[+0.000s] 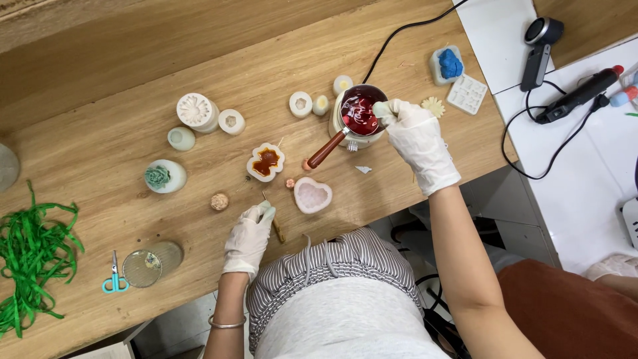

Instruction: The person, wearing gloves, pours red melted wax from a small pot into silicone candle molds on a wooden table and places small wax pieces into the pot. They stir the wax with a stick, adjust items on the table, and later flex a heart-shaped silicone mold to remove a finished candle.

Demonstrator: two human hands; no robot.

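Landmark = melting pot with red liquid wax, upper middle of the wooden surface.

Far left of the pot: green raffia bundle at the surface edge, small teal scissors and a round clear lid just beside it; looks like parked stock, out of the pour zone.

Left of the pot: cluster of white silicone moulds plus one egg-shaped mould with a green succulent cast. Closer in, a flower-shaped mould already holds dark red wax, sitting flat, presumably so it sets level. A wick or stick pokes out of it.

Below-left of the pot: left hand, gloved, grip pinched on a thin stick tool, tip down on the surface. Held ready near the moulds, I'd judge.

Just below the pot: heart-shaped mould, pale inside, open side up, within easy reach of the pot's brown handle, which points at it.

At the pot: right hand, gloved, fingers pressed together on something small at the rim; can't tell what. Cord runs up and away from the pot, clear of the hands.

Right of the pot: blue-filled mould, flat white tray mould, then a black handheld tool on the white side top.
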